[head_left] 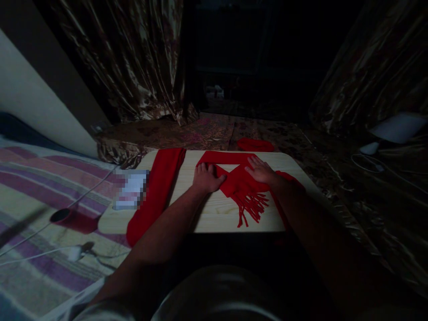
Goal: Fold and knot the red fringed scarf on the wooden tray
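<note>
A red fringed scarf [245, 183] lies on a pale wooden board [217, 214], folded so that its bands cross and frame a small triangle of bare wood. Its fringe spreads toward me. My left hand [206, 178] presses on the scarf's left band, fingers stretched out and thumb pointing right. On the right band rests my right hand [260, 170], flat with its fingers spread. More red cloth continues under my right forearm and over the board's edge. A long red folded band [160, 187] lies across the board's left part; whether it joins the scarf cannot be seen.
A blurred-out white rectangular item [133, 189] sits at the board's left edge. Beside it on the striped bedding [50, 178] are a dark red cylinder [75, 220] and white cables. Another red cloth piece [256, 144] lies beyond the far edge. A lamp [397, 127] stands at right.
</note>
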`<state>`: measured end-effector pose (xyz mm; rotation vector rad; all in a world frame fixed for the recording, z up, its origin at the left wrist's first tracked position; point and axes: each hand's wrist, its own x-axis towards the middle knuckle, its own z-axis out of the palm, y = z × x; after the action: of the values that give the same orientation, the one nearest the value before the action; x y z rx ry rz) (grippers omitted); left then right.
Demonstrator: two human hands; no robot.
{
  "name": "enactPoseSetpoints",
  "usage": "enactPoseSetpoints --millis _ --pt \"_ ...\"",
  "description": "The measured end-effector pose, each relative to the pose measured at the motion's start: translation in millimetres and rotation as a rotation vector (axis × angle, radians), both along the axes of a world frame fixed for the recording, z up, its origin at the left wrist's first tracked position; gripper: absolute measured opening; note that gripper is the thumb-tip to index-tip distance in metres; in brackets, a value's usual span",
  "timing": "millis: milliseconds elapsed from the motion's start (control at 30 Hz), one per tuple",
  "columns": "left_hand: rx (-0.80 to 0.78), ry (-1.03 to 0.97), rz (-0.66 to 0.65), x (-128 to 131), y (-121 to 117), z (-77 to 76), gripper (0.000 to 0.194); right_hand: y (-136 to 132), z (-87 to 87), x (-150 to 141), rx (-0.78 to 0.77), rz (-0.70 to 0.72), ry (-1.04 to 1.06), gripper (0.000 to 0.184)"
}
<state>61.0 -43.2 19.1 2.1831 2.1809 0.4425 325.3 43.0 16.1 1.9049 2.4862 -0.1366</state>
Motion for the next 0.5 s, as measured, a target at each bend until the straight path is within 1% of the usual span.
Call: enactPoseSetpoints --millis 167,367,500 --pt "-0.003 -0.036 0.003 -1.1 0.9 -1.0 0.083 3.3 -4.0 1.8 0.012 0.008 -0.008 0.077" --pt "-0.014 -0.036 0.009 -0.9 1.0 -1.0 0.080 0.1 -0.4 0.3 0.010 0.006 -0.004 0.077" --pt "-0.004 -0.017 -0.006 -4.1 1.0 1.8 0.077 -1.6 0.0 -1.1 0.003 0.002 -0.019 0.075"
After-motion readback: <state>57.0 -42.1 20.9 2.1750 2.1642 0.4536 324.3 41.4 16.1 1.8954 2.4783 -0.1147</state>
